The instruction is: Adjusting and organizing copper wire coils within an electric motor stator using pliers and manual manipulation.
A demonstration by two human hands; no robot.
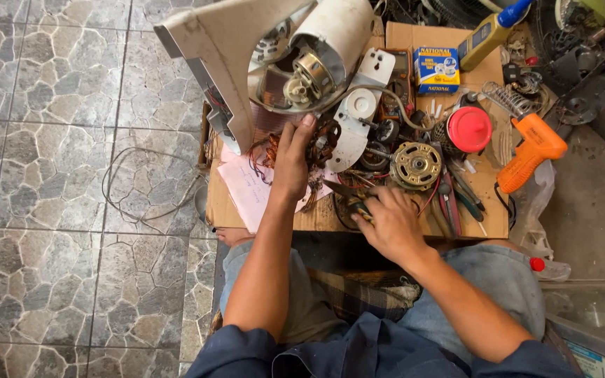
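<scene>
1. On the far left, a stone-patterned tile floor (50, 175) fills the scene, with a thin loop of wire (141, 182) lying on it just beside the low wooden board (488, 203) that serves as a work surface.
2. At the board's left end, a white fan housing (246, 63) lies tilted, its open side showing a small motor (306, 77) inside.
3. Near that, a pink sheet of paper (246, 185) lies on the board, partly under the left arm.
4. The left hand (292, 164) reaches far over the paper, its fingers curled down onto a copper-wound coil (323, 143), thumb tip touching the housing's rim.
5. Just right of it, the right hand (386, 224) rests at the board's near edge, fingers closed around a dark-handled tool (348, 196) whose tip points left toward the coil.
6. Beyond the right hand sits a round brass-coloured motor core (416, 165), with pliers (449, 206) near it.
7. Further right stand a red round lid (469, 129) and, far off, a small blue and yellow box (436, 69).
8. At the right end, an orange gun-shaped tool (530, 150) lies over the board's edge.
</scene>
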